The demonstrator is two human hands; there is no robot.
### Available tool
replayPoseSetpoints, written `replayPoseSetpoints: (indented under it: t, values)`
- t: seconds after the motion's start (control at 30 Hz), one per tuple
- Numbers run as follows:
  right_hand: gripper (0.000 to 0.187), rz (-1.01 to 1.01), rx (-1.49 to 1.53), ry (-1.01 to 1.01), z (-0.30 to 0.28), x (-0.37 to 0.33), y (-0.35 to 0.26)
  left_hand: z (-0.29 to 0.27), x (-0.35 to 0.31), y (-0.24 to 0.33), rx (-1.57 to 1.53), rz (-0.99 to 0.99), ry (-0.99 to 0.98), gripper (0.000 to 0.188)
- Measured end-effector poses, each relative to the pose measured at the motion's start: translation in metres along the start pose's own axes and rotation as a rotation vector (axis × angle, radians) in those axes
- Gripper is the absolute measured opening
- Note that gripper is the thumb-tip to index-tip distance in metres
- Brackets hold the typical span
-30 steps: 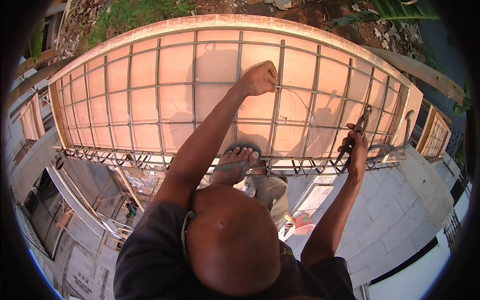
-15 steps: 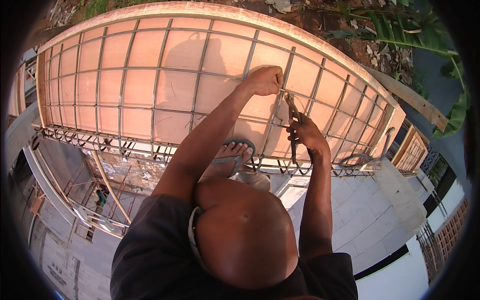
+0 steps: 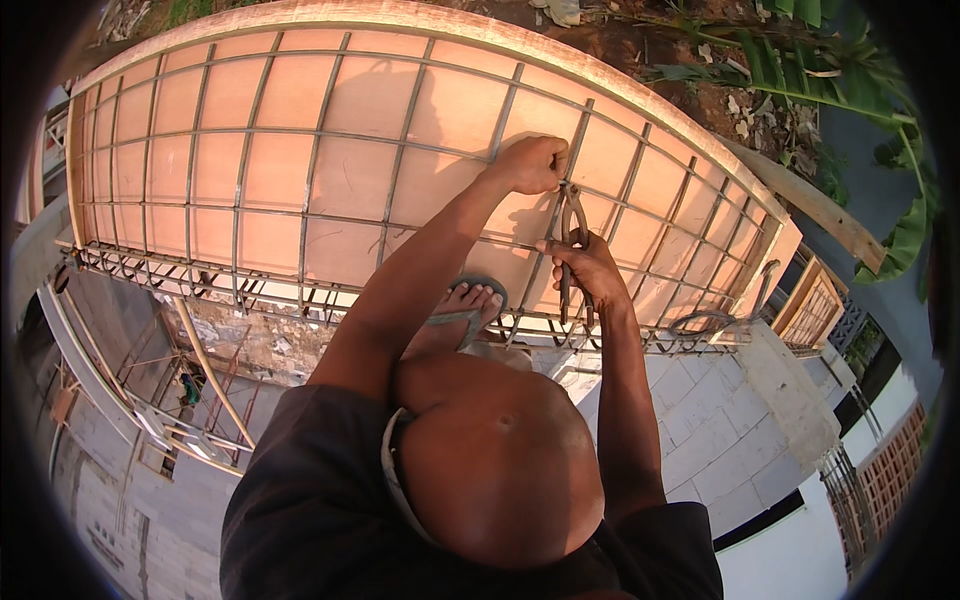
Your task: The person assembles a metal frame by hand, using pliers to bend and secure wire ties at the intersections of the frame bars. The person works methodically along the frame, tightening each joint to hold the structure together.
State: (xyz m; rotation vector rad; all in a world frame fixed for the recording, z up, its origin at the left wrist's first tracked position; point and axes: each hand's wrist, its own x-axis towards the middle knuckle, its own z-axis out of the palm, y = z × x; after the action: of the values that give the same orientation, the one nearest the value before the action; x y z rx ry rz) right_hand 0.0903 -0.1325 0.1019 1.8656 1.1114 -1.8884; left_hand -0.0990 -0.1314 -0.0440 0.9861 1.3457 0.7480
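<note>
Left hand (image 3: 533,165) is a closed fist beside a crossing of the rebar grid (image 3: 401,144), above the pink panel (image 3: 470,85); can't tell what it pinches. Right hand (image 3: 588,268) grips the pincers (image 3: 577,205), head at that crossing. Keep the head square, fingertips clear of the bite, squeeze evenly.

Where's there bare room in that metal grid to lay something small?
Toward the left end board, the squares between steel bars show bare panel. Crowded: where the left hand, pliers and right hand gather near one crossing, and along the near edge by the sandalled foot.
</note>
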Motion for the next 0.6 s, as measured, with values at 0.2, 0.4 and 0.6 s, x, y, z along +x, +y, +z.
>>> replayPoseSetpoints:
  t: [0.2,0.4,0.6]
  values:
    - [0.049,-0.13,-0.379,0.221,-0.009,-0.009,0.011,-0.001,-0.003,-0.004,-0.003,-0.02,0.005,0.025]
    - [0.045,-0.386,-1.013,0.376,-0.02,-0.032,-0.001,-0.001,-0.004,0.001,0.008,-0.009,0.006,0.025]
    - [0.044,0.058,-0.154,0.076,-0.017,-0.02,0.011,-0.002,-0.002,0.0,-0.003,-0.044,-0.014,0.024]
